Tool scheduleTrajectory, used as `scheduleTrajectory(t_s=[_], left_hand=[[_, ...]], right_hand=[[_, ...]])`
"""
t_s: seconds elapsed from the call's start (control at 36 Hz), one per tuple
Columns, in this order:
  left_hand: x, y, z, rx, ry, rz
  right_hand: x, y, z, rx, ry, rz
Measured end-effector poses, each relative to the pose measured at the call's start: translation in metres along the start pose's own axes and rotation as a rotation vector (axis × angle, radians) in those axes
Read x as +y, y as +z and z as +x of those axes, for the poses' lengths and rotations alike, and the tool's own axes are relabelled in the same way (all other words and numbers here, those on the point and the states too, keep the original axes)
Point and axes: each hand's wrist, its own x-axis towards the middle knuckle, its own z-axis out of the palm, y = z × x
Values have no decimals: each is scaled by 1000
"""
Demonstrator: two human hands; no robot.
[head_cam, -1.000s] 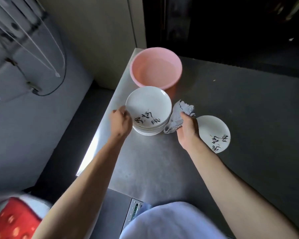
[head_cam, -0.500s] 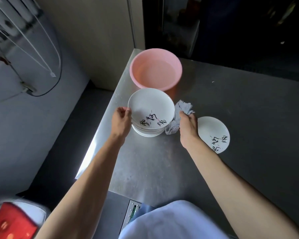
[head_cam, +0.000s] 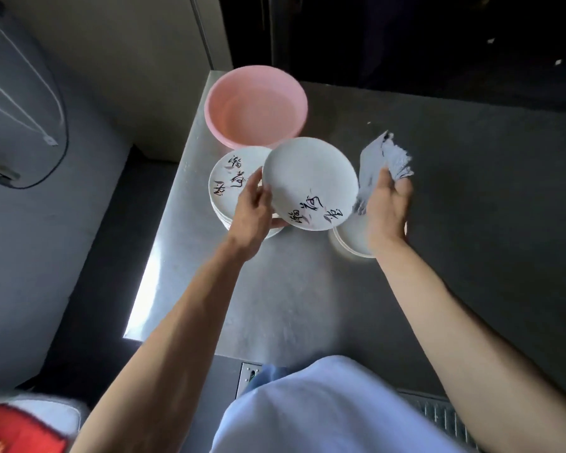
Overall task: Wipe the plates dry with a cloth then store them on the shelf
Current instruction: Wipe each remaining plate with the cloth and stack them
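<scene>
Grey metal table is seen from above, with dark floor at its left. One pink basin is set at the far left corner of the table. Just in front of it one stack of white plates with black writing is seen; how many are in the stack cannot be told. One lifted plate is held up and tilted by the left hand, and its edge is gripped by the curled fingers and thumb. One grey cloth is bunched in the right hand, with the fingers closed round it, up off the table. One single plate is laid flat on the table, partly hidden by the right hand.

Half a second ago the top plate was on the stack, with the left hand at its rim; now it is lifted off. The cloth was held low beside the stack then; now it is raised higher and further right.
</scene>
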Motion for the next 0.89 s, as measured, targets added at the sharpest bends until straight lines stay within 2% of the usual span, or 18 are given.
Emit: scheduleTrajectory(t_s=[0.08, 0.14, 0.28, 0.36, 0.42, 0.47, 0.64, 0.72, 0.81, 0.89], left_hand=[[-11, 22, -8, -103, 1, 35], [-22, 35, -15, -162, 10, 70], [-56, 57, -37, -248, -105, 104], [-82, 60, -49, -281, -220, 132], [-97, 59, -56, -305, -273, 165], [-111, 56, -63, -308, -318, 199], [-141, 48, -77, -273, -417, 185], [-145, 46, -80, -247, -454, 158], [-148, 42, -80, -221, -497, 110], [-148, 37, -77, -212, -513, 83]], right_hand=[[-5, -27, -6, 6, -169, -40], [1, -43, -10, -35, -203, -114], [50, -75, -33, -267, -121, -285], [94, -90, -47, -487, -136, -537], [130, -95, -54, -625, -235, -645], [159, -98, -59, -705, -322, -733], [187, -94, -71, -908, -304, -975], [197, -88, -72, -989, -357, -1062], [196, -96, -78, -1091, -505, -1086], [193, -110, -78, -1203, -552, -1020]])
